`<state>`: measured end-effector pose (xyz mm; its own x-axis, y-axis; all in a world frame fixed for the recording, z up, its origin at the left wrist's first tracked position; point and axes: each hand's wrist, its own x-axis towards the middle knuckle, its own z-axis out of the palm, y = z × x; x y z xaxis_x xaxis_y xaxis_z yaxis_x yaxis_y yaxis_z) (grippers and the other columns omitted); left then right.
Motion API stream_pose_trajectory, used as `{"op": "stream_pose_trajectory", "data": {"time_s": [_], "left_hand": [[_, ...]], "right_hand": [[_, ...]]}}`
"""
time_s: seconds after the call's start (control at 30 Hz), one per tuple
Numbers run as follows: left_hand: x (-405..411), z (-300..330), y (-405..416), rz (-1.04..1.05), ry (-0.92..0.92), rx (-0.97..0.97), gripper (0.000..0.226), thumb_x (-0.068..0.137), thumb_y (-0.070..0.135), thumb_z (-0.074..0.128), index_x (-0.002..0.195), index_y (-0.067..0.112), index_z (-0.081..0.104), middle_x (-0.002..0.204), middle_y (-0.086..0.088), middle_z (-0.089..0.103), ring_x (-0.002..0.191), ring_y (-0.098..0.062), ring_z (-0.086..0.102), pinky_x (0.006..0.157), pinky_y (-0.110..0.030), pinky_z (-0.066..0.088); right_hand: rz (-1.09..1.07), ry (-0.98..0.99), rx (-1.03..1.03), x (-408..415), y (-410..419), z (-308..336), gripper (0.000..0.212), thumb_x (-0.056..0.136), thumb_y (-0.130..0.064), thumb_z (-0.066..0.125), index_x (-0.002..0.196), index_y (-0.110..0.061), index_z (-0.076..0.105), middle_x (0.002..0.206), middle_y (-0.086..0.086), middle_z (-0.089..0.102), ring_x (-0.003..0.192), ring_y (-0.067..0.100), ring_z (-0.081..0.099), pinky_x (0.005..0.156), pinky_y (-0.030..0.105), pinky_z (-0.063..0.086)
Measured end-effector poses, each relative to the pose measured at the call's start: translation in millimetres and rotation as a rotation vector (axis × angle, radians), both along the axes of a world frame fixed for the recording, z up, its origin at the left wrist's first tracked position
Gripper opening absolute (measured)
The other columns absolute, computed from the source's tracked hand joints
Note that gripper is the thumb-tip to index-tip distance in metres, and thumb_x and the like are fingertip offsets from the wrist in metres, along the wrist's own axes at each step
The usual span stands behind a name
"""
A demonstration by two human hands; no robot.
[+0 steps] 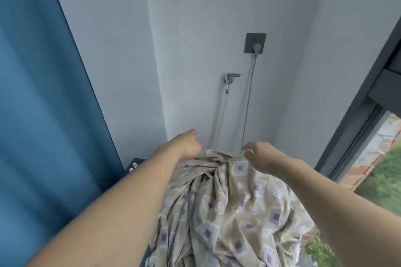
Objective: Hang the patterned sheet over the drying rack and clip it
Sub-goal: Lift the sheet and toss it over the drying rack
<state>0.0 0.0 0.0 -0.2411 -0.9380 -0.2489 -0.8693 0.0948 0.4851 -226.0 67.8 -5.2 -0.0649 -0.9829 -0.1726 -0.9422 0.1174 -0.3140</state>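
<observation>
While my left hand (188, 143) curls into the far left edge of the bunched patterned sheet (227, 206), my right hand (259, 154) pinches its far right edge, the two hands near each other but apart. Beige cloth with grey squares and white rings hangs in folds between my forearms, down toward me. Beyond it, on the far wall, a tap (230, 78) and a grey socket (255, 43) with a plugged cable. A blue curtain (41, 104) hangs left; a window frame (355, 136) stands right.

Bare forearms, no sleeves, two hands
</observation>
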Motion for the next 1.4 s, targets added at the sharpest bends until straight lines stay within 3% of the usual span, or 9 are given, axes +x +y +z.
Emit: {"op": "stream_pose_trajectory", "data": {"time_s": [0.17,0.37,0.47,0.57,0.8,1.0,1.2,1.3,1.4], "left_hand": [[-29,-61,-30,-0.055,0.043,0.057,0.085,0.094,0.038,0.055,0.156,0.029,-0.002,0.159,-0.01,0.025,0.142,-0.029,0.033,0.115,-0.037,0.029],[-22,-114,-36,-0.315,-0.108,0.086,0.023,0.094,0.035,0.053,0.092,0.015,0.064,0.123,-0.001,0.058,0.117,-0.028,0.051,0.093,-0.032,0.039],[-12,-116,-22,-0.164,0.288,0.113,0.028,0.083,0.021,0.055,0.056,0.018,0.046,0.063,0.002,0.045,0.064,-0.02,0.049,0.06,-0.033,0.033],[-8,-108,-11,-0.037,0.544,0.135,0.026,0.066,0.024,0.056,0.045,0.02,0.041,0.053,0.004,0.03,0.053,-0.012,0.029,0.054,-0.032,0.02],[0,-105,-24,-0.012,0.204,0.347,0.059,0.082,0.066,0.046,0.131,0.032,0.053,0.139,0.004,0.05,0.128,-0.019,0.046,0.104,-0.035,0.035],[5,-141,-43,0.048,-0.344,0.176,0.063,0.089,0.067,0.039,0.142,0.033,0.041,0.146,-0.011,0.038,0.133,-0.033,0.033,0.108,-0.044,0.026],[11,-129,-34,0.424,0.328,-0.159,0.017,0.09,0.011,0.052,0.075,0.015,0.047,0.074,-0.003,0.057,0.071,-0.023,0.052,0.059,-0.033,0.037],[16,-91,-23,0.504,0.546,-0.329,0.024,0.093,0.01,0.056,0.072,0.014,0.044,0.061,0.005,0.046,0.061,-0.018,0.043,0.054,-0.03,0.032],[16,-48,-2,0.376,0.959,-0.169,0.032,0.089,0.0,0.061,0.065,0.015,0.046,0.059,0.01,0.054,0.057,-0.009,0.048,0.057,-0.025,0.036]], "right_hand": [[-0.003,-0.032,-0.08,-1,-33,-25,0.033,0.1,-0.03,0.034,0.093,-0.012,0.061,0.099,0.008,0.064,0.101,0.033,0.056,0.089,0.032,0.038],[-0.025,0.117,0.188,-5,-46,-70,0.041,0.089,-0.048,0.053,0.06,-0.019,0.048,0.071,-0.002,0.052,0.083,0.026,0.053,0.07,0.025,0.037],[0.029,0.079,0.309,-6,-42,-77,0.023,0.078,-0.038,0.064,0.078,-0.022,0.047,0.091,-0.001,0.048,0.085,0.024,0.051,0.067,0.028,0.04],[0.053,0.099,0.417,-2,-43,-77,0.075,0.066,-0.046,0.071,0.129,-0.03,0.033,0.124,-0.003,0.034,0.107,0.027,0.053,0.091,0.041,0.047],[0.158,0.359,0.354,13,-56,-79,0.027,0.069,-0.027,0.061,0.095,-0.022,0.059,0.099,0.004,0.062,0.091,0.024,0.056,0.074,0.027,0.042],[0.052,-0.11,0.293,0,-38,-73,0.01,0.073,-0.015,0.057,0.069,-0.023,0.055,0.073,-0.003,0.063,0.078,0.02,0.062,0.059,0.023,0.045],[-0.25,-0.697,0.586,-13,-35,-62,0.09,0.055,-0.081,0.063,0.126,-0.025,0.061,0.108,0.01,0.069,0.074,0.022,0.069,0.06,0.026,0.047],[-0.055,-0.291,0.487,-3,-48,-66,0.094,0.08,-0.076,0.048,0.154,-0.033,0.009,0.155,-0.002,0.031,0.138,0.019,0.039,0.112,0.033,0.029],[0.128,-0.052,0.401,23,-62,-64,0.091,0.09,-0.054,0.05,0.153,-0.029,-0.011,0.16,0.002,0.018,0.143,0.026,0.028,0.115,0.038,0.022]]}}
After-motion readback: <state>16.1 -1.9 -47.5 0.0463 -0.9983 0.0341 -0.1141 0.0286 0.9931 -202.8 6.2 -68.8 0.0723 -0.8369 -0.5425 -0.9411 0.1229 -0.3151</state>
